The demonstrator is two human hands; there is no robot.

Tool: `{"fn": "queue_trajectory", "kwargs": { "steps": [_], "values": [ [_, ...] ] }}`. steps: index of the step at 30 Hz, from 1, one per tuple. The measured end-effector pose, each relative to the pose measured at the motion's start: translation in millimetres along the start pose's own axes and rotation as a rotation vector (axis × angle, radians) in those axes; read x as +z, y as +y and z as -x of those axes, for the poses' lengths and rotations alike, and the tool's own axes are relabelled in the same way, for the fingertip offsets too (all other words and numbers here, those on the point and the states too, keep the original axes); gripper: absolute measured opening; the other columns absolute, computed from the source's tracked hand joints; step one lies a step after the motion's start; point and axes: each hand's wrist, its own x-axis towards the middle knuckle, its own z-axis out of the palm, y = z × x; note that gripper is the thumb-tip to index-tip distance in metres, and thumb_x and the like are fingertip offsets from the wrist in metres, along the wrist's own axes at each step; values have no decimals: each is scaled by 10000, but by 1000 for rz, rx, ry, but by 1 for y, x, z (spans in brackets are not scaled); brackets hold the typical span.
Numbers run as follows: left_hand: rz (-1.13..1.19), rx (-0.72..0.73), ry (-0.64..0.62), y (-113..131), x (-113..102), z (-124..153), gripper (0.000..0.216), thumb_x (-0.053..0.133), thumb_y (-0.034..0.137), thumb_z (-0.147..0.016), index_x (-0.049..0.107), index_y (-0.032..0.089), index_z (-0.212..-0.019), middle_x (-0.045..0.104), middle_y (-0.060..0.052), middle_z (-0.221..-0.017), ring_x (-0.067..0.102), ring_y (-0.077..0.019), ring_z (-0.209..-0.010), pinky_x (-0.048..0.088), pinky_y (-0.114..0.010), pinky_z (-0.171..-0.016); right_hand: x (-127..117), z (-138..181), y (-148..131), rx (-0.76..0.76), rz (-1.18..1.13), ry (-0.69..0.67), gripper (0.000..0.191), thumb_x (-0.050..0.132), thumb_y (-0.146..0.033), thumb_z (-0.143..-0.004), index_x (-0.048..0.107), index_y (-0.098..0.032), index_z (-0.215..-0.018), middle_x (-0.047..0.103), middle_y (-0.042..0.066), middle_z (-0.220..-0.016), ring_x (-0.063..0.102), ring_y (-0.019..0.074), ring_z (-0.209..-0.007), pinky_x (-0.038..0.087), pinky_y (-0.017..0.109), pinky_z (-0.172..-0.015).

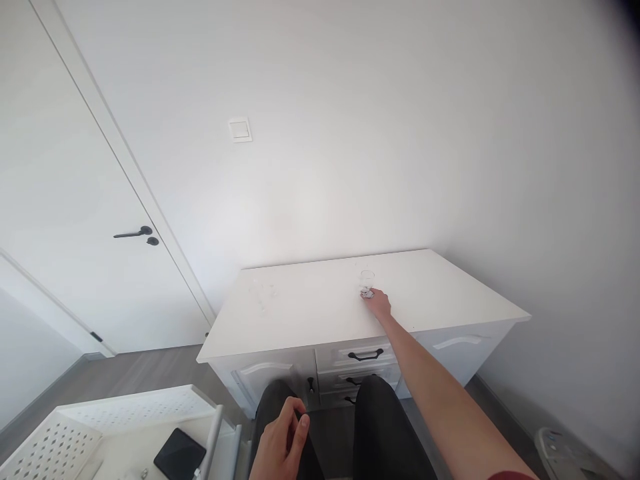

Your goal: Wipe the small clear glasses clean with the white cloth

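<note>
My right hand (379,303) reaches out over the white cabinet top (310,313), its fingers closed around the base of a small clear glass (367,283) that stands upright there. My left hand (283,440) hangs low near my lap, fingers curled loosely, thumb and fingertips close together with nothing visible in them. A second clear glass object (264,295) lies faintly visible on the left part of the cabinet top, too pale to make out.
The cabinet has drawers with black handles (365,355). A white door with a black lever (135,234) stands at left. A white perforated tray (125,427) holds a dark phone (180,455) at lower left. A light switch (240,129) is on the wall.
</note>
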Motion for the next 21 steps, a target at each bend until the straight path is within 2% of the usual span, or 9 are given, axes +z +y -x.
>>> {"fn": "queue_trajectory", "kwargs": {
  "steps": [3,6,10,13,16,19,21],
  "values": [
    [-34,2,17,-1,-1,1,433,323,632,-1006,528,259,-925,387,65,-582,457,-166,-519,290,-270,-556,-1,4,1,-22,7,-4,301,611,-381,-998,637,-190,-1229,658,87,-1235,667,219,-1037,573,429,-898],
    [-50,-3,13,-5,-6,-1,432,342,621,-1008,551,255,-913,478,49,-602,495,-168,-550,342,-263,-572,-3,9,1,-43,16,-4,292,613,-378,-997,643,-190,-1218,662,84,-1227,666,217,-1035,572,426,-899],
    [-58,-29,77,-22,-15,-18,407,400,597,-999,597,247,-932,570,27,-653,571,-193,-624,403,-273,-600,-5,12,-1,-58,31,7,291,611,-401,-993,652,-185,-1184,674,76,-1185,667,210,-1006,563,417,-887],
    [-103,-52,197,-44,-21,-45,396,393,572,-997,588,240,-902,523,46,-594,547,-192,-571,399,-283,-589,-5,15,-1,-45,50,37,342,601,-437,-979,611,-186,-1212,687,77,-1117,664,216,-973,538,381,-845],
    [-217,-83,319,-68,-25,-79,362,372,523,-988,543,249,-824,477,52,-553,529,-193,-559,393,-286,-601,-3,23,1,-1,90,76,435,590,-451,-947,506,-163,-1262,697,112,-1015,667,256,-918,486,333,-744],
    [-267,-135,384,-89,-33,-118,282,413,438,-972,515,249,-788,560,8,-639,576,-217,-655,412,-312,-667,0,35,3,7,136,97,413,561,-433,-941,454,-159,-1231,688,126,-968,667,278,-882,438,318,-688],
    [-288,-169,454,-101,-41,-147,229,446,401,-956,526,240,-815,627,-45,-783,613,-245,-788,446,-339,-747,1,43,4,-12,164,101,356,545,-413,-945,450,-171,-1189,680,114,-944,666,273,-865,420,309,-667]
  ]
}}
